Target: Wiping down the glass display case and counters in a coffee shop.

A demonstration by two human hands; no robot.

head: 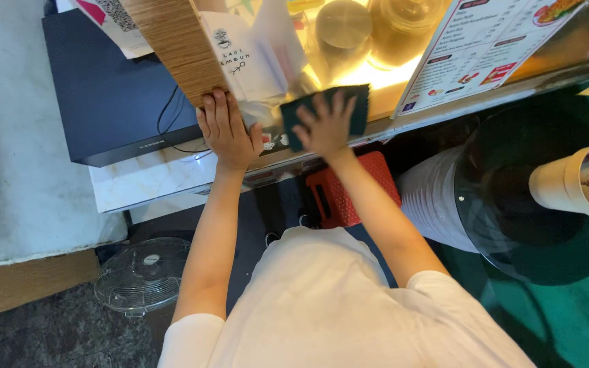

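A dark green cloth was pressed flat under the open right hand against the glass worktop edge, apparently for wiping. The left hand, open, was braced on a wooden panel, likely for support.

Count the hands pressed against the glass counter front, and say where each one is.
2. The left hand lies flat beside the wooden panel; the right hand presses a dark green cloth on the glass. None seem hidden.
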